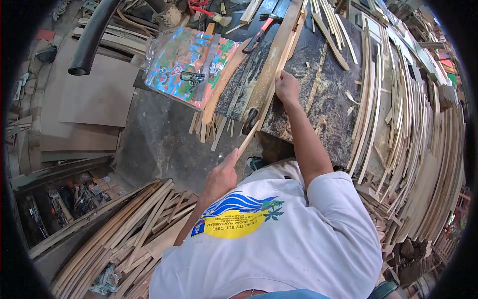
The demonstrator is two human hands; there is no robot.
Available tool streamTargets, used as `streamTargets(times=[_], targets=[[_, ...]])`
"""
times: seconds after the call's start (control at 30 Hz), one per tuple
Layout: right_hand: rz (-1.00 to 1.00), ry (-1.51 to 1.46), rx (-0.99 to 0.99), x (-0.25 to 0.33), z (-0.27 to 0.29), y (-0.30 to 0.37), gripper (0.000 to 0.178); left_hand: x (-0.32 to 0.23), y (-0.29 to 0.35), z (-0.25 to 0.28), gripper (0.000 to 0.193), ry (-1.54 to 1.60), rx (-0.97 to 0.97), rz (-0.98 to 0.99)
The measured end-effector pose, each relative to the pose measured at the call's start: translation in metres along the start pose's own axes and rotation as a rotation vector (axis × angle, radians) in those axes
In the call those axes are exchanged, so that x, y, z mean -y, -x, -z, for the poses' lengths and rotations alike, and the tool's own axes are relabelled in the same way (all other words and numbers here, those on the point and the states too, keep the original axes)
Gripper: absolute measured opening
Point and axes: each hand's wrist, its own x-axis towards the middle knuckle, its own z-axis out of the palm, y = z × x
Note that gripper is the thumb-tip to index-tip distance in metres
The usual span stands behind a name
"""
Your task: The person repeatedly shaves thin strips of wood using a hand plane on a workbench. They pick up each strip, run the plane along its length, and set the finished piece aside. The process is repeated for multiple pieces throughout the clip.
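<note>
A thin wooden strip (250, 135) slants from in front of my body up onto the dark, sawdust-strewn workbench (284, 118). Its near end is in my left hand (222, 175), which is closed with the index finger lying along the wood. Farther up, my right hand (288, 88) is closed around the same strip, knuckles upward. Along the strip's left side runs a wider wooden board (266, 74), with a dark knob-like piece (250, 118) at its near end. A hammer (258, 39) with a red and black handle lies left of that board.
A colourful plastic-covered sheet (172, 62) lies on the bench's left, a metal bar across it. Many thin strips (371, 99) lie at right; more wood (144, 224) is stacked at lower left, beside a tool box (64, 199). A black pipe (92, 42) juts in at upper left.
</note>
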Motion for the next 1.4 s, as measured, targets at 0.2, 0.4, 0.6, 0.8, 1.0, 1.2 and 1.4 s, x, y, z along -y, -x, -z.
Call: streamTargets(times=[0.2,0.4,0.6,0.8,1.0,1.2,1.4], targets=[[0.004,0.019,0.033,-0.008,-0.002,-0.012,0.029,0.002,-0.002,-0.008,0.068,-0.060,0.066,0.044],[0.020,0.047,0.045,-0.006,0.002,-0.016,0.026,-0.005,-0.009,-0.014,0.070,-0.066,0.081,0.068],[0.011,-0.028,0.022,-0.002,0.006,-0.012,0.026,-0.027,-0.009,-0.007,0.071,-0.096,0.128,0.145],[-0.021,-0.013,0.057,-0.002,0.007,-0.014,0.030,-0.025,-0.011,-0.015,0.071,-0.101,0.098,0.137],[-0.012,0.033,0.045,0.001,0.010,-0.003,0.032,-0.035,-0.014,-0.013,0.071,-0.082,0.102,0.138],[-0.016,-0.096,-0.109,-0.001,-0.008,0.032,0.024,-0.036,-0.029,-0.013,0.069,-0.113,0.125,0.102],[-0.036,-0.043,-0.002,0.003,0.007,-0.006,0.024,-0.066,-0.054,-0.004,0.066,-0.181,0.078,0.046]])
